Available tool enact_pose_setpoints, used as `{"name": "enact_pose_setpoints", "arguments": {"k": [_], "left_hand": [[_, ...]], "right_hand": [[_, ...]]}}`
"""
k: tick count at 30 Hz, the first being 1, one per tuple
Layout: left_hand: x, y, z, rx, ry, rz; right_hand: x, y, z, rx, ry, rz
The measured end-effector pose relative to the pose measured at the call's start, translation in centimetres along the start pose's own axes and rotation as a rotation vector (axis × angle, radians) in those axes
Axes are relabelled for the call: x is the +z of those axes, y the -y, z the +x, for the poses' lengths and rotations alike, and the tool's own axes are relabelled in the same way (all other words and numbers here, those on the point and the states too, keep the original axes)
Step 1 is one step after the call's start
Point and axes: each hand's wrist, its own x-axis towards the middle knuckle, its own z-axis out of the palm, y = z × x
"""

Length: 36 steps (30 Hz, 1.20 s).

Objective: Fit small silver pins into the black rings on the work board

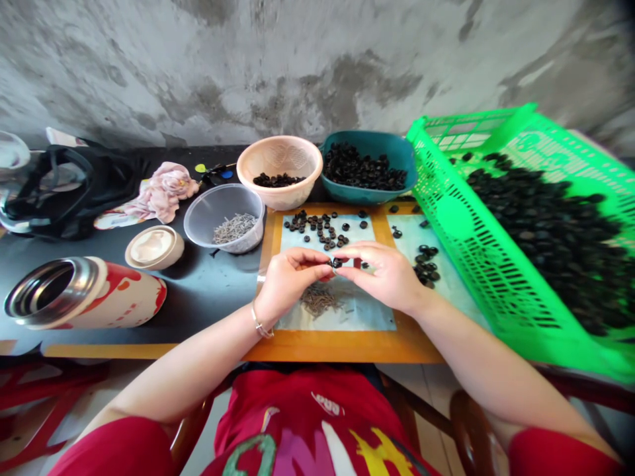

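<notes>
Over a pale sheet (pixel 367 311), my left hand (pixel 290 281) and my right hand (pixel 384 274) meet with their fingertips pinched together. Between them is a small shiny black part (pixel 337 263), gripped from both sides; its exact shape is partly covered by the fingers. Just beyond lie several small black rings (pixel 327 233), loose on the sheet. A heap of thin metal pins (pixel 320 301) lies below my left hand. To the right of my right hand is a cluster of black round pieces (pixel 426 264).
A clear tub (pixel 198 221) of silvery pins, a pink bowl (pixel 280 149) and a teal basin (pixel 370 192) of black parts stand behind. A large green crate (pixel 476 264) full of black pieces fills the right. An uncapped flask (pixel 124 294), a cup-shaped lid (pixel 155 246) and a black bag (pixel 79 178) occupy the left.
</notes>
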Motion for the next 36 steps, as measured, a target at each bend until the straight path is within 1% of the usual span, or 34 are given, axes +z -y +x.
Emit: {"name": "enact_pose_setpoints", "arguments": {"k": [11, 24, 30, 36], "left_hand": [[-0.05, 0.02, 0.03, 0.001, 0.01, -0.006], [-0.09, -0.08, 0.11, -0.016, 0.03, 0.012], [-0.07, -0.17, 0.07, -0.016, 0.029, 0.022], [0.07, -0.3, -0.02, -0.042, 0.055, 0.015]], "right_hand": [[-0.01, 0.08, 0.05, -0.037, 0.02, -0.003], [0.06, -0.12, -0.01, -0.111, 0.014, -0.002], [0.01, -0.06, -0.02, -0.103, 0.021, -0.01], [0.08, 0.0, -0.2, -0.048, 0.022, 0.011]]}}
